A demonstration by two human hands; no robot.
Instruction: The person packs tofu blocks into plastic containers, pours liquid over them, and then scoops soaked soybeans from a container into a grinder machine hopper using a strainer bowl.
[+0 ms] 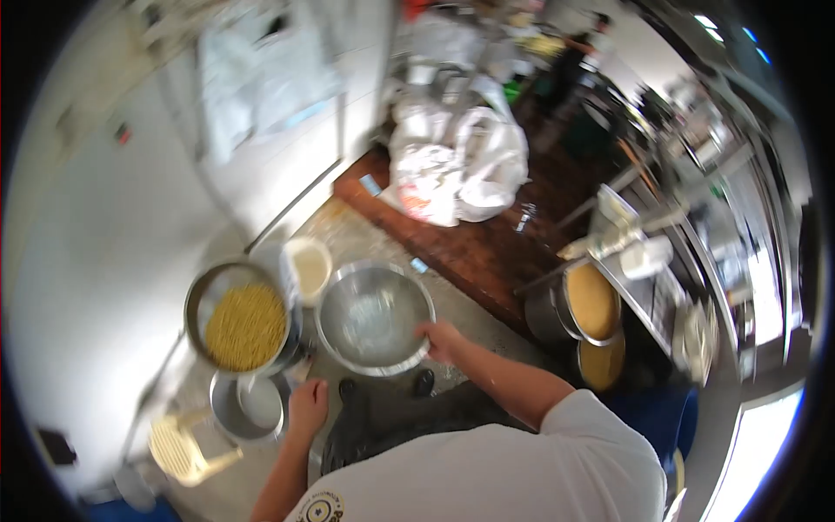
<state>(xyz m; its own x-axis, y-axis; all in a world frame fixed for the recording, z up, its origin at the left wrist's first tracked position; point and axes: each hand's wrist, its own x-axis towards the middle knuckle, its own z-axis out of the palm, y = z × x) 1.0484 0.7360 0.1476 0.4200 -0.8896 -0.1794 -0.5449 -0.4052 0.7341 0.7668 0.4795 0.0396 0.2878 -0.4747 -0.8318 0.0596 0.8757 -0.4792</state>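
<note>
My right hand (441, 341) grips the rim of a wide metal bowl (376, 318) at its right side. The inside of the bowl looks shiny and wet, and whether liquid lies in it I cannot tell. My left hand (309, 405) is closed in a fist, low beside a metal pot (228, 407), with nothing visible in it. That pot has a smaller pale round container (260, 401) inside. Just above stands a large metal pot (193, 324) holding a heap of yellow-green grains or beans (247, 327). Behind the bowl is a pale bucket (310, 268) with whitish contents.
A cream plastic stool (180, 451) stands at lower left by the white wall (96, 287). White sacks (461, 165) rest on a reddish-brown raised floor (504, 274). Pots with orange-tan contents (594, 302) stand at right, beside metal shelving (639, 300). Another person (578, 65) is far back.
</note>
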